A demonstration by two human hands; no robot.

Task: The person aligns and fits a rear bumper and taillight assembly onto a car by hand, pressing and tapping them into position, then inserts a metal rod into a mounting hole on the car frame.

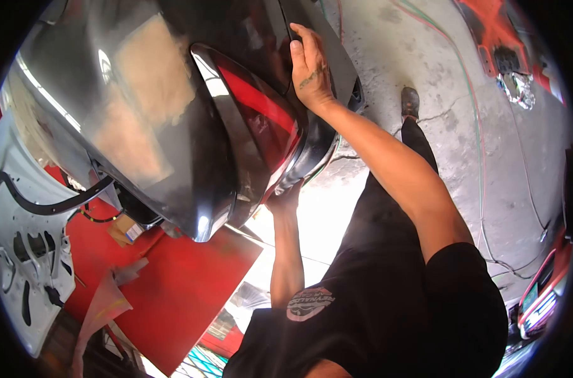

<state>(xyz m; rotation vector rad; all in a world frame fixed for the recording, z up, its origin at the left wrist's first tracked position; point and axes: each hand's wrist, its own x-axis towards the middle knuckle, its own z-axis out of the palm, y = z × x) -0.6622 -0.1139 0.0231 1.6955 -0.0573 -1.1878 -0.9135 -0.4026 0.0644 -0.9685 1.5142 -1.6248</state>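
Note:
A dark car body (204, 160) with tan filler patches (154, 69) fills the upper left. Set into its corner is a red tail light (255, 104). My right hand (311, 69) lies on the dark panel just beyond the light, palm against the surface, fingers extended and slightly apart. Below the light's lower end, my left hand (285, 196) reaches up to the underside of the car's edge. Its fingers are in shadow and hidden behind that edge, so what they touch cannot be made out.
A red panel (185, 296) lies lower left, beside a white door-like part (31, 252) and a small cardboard box (126, 230). Hoses (478, 132) run over the concrete floor (444, 151) at right. A red stand (494, 31) is at upper right.

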